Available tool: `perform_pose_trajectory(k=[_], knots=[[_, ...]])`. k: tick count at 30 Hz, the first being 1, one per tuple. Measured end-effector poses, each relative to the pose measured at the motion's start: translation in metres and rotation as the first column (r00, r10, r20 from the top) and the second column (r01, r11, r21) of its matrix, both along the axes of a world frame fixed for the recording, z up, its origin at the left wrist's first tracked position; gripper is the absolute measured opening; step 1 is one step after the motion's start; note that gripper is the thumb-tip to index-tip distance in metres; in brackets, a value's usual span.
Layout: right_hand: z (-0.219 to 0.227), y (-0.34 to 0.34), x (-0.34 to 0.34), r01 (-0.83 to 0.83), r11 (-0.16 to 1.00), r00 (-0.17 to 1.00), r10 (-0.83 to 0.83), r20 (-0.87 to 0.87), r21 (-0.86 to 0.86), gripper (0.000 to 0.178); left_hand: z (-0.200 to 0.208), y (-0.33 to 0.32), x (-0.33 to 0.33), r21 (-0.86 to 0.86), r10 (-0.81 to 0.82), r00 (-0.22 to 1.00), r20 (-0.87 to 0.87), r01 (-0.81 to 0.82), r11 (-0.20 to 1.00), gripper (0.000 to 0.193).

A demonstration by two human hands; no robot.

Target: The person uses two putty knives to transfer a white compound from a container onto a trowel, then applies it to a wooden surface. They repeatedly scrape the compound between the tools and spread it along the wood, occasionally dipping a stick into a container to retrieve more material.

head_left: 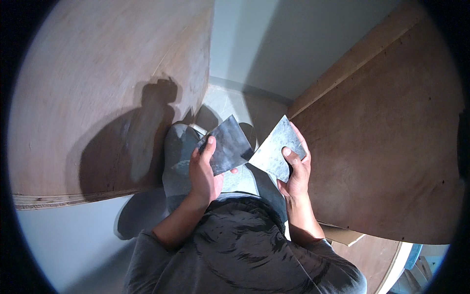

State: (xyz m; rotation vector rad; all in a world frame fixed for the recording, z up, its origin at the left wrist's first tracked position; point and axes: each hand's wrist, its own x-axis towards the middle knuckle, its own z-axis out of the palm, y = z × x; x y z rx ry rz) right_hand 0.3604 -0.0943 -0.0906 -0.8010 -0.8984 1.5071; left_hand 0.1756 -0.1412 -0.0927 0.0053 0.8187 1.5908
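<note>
My left hand (202, 175) grips a dark grey, flat, four-sided plate (230, 146), its thumb lying over the near face. A similar thin plate (274, 151), paler and smeared with whitish marks, is held in my right hand (297, 175). My right thumb presses on its face while the fingers go behind. Both plates are tilted in front of my lap, and their inner corners meet or nearly meet; I cannot tell whether they touch. The fingers behind the plates are mostly hidden.
A large brown wooden panel (98, 63) stands on the left with my shadow on it. Another wooden panel (382, 132) slants along the right. Ahead are a pale wall (293, 44) and a strip of floor (223, 100). Blue and pale items lie at the lower right.
</note>
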Motion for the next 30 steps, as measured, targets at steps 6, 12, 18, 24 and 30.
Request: perform_pose_trajectory(k=[6, 12, 18, 24, 30], knots=[[0.014, 0.002, -0.001, -0.173, 0.984, 0.978, 0.166, -0.127, -0.047, 0.073, -0.034, -0.004, 0.002, 0.625, -0.549, 0.488, 0.678, 0.009, 0.78, 0.017], [0.007, 0.007, -0.008, -0.286, 0.958, 0.929, 0.272, -0.251, -0.021, 0.061, -0.054, -0.007, 0.017, 0.645, -0.612, 0.465, 0.64, 0.108, 0.757, 0.013], [-0.01, 0.02, 0.003, -0.269, 0.962, 0.948, 0.258, -0.187, -0.037, 0.055, -0.058, -0.006, 0.045, 0.592, -0.626, 0.416, 0.66, 0.225, 0.774, 0.028], [-0.007, 0.02, 0.012, -0.258, 0.965, 0.966, 0.257, 0.04, 0.043, 0.055, -0.075, -0.011, 0.059, 0.614, -0.623, 0.462, 0.631, 0.192, 0.765, 0.021], [0.011, 0.005, 0.012, -0.479, 0.86, 0.836, 0.388, 0.388, 0.174, 0.047, -0.104, -0.016, 0.055, 0.575, -0.623, 0.182, 0.761, 0.254, 0.778, 0.039]])
